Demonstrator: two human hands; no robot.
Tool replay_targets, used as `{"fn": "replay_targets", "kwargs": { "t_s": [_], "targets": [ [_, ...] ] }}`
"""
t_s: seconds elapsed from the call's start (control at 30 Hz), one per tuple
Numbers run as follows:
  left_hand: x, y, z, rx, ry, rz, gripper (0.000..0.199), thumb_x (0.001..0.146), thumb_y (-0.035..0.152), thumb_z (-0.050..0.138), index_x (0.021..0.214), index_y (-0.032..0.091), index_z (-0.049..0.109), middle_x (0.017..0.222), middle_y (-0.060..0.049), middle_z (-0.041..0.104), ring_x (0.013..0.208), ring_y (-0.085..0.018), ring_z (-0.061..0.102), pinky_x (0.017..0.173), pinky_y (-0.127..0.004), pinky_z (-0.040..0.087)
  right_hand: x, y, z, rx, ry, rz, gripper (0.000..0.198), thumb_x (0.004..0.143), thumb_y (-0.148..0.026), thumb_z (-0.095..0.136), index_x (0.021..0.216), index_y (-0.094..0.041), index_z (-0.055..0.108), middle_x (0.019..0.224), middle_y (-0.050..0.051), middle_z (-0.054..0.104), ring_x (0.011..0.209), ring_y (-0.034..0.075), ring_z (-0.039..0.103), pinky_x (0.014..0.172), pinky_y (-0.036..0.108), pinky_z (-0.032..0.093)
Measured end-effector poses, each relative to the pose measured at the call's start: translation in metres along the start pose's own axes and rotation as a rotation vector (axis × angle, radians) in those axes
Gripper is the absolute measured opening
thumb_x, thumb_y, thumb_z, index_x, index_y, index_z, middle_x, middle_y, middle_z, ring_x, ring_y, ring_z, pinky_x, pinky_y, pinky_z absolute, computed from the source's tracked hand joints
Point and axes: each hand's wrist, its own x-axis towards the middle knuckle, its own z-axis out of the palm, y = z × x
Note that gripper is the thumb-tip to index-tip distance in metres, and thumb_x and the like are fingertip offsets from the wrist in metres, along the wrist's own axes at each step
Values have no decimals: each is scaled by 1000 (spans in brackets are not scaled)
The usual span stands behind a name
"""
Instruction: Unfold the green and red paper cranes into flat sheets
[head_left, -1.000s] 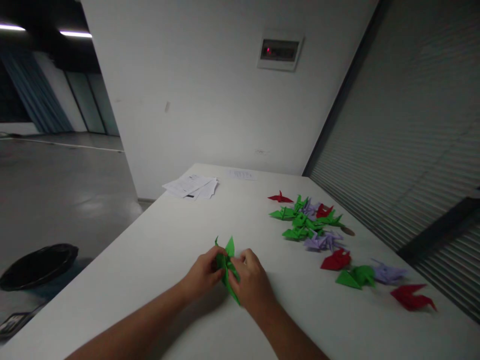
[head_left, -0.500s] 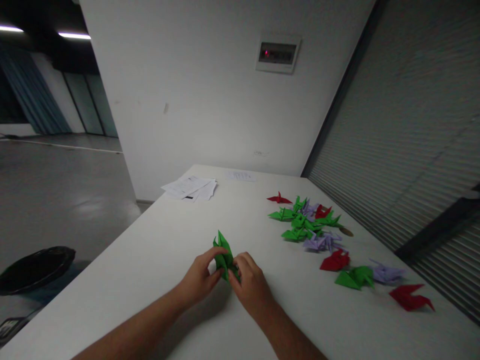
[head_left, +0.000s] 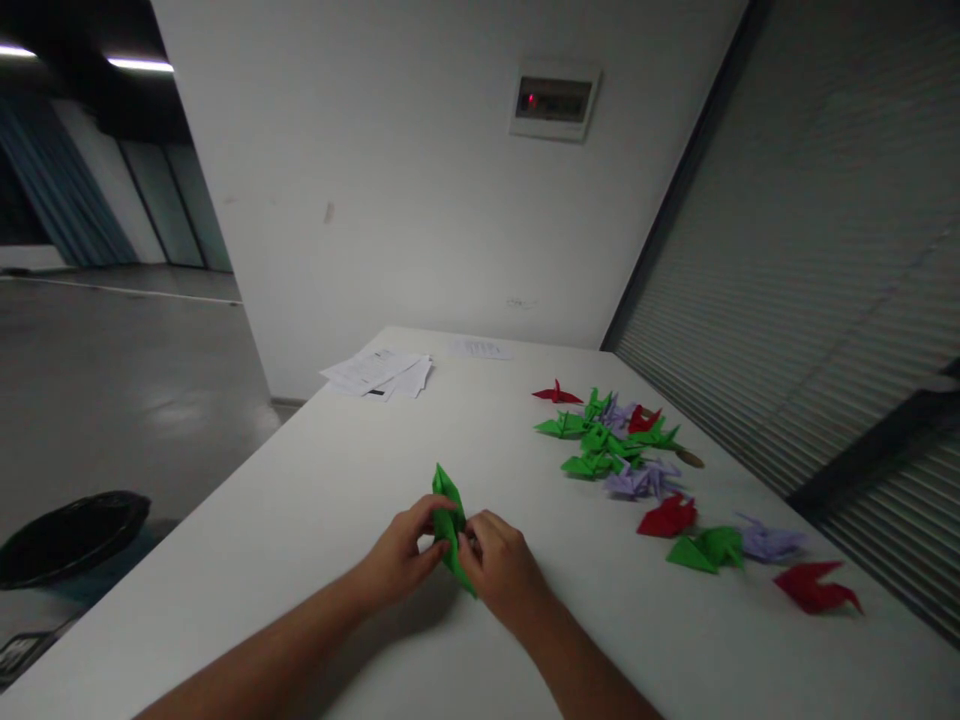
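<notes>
Between my two hands, just above the white table [head_left: 300, 560], is a folded piece of green origami paper [head_left: 448, 487], long and pointed at its upper end. My left hand [head_left: 405, 548] pinches its left side between thumb and fingers. On the other side my right hand [head_left: 499, 560] grips its right edge, fingers curled and thumb pressed in. The fingers cover part of the folds. A lower point of the paper sticks out beneath my right thumb.
Several green, red and purple paper cranes [head_left: 596, 440] lie clustered to the right. Nearer me are a green crane [head_left: 705, 549] and a red crane [head_left: 816, 587]. Printed sheets [head_left: 379, 372] lie at the far left. A black-lined bin [head_left: 71, 545] stands on the floor, left.
The green paper has turned and narrowed: two points showed at its top before, now one. Its lower end reaches further down. Both hands still hold it in nearly the same place.
</notes>
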Motion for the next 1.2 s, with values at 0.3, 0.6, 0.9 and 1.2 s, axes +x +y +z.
{"fn": "replay_targets", "kwargs": {
  "t_s": [0.3,0.6,0.9,1.2],
  "targets": [
    [-1,-3,1,-23,-59,-37,39,88,9,62,124,19,55,102,-7,68,90,-18,67,83,-33,57,-3,-2,-1,-174,25,-38,20,82,-5,53,70,-20,53,67,0,58,61,14,54,61,30,30],
    [2,4,-2,136,3,-76,39,86,5,58,121,23,60,112,-7,72,103,-21,69,86,-33,56,1,3,-10,-234,39,-2,22,83,-5,50,69,-22,51,66,1,58,60,15,54,60,30,31],
    [0,4,0,36,-93,-50,44,86,4,59,126,21,56,109,-7,71,95,-20,70,84,-32,57,1,0,-7,-140,-9,108,14,85,-9,51,87,-20,59,78,4,66,71,19,63,65,28,40],
    [3,1,-3,53,26,-131,35,91,11,60,123,23,56,107,-6,71,102,-21,68,94,-38,54,6,23,4,512,0,430,15,91,-30,53,82,-21,59,64,-2,58,55,14,55,50,23,37]
  ]
}}
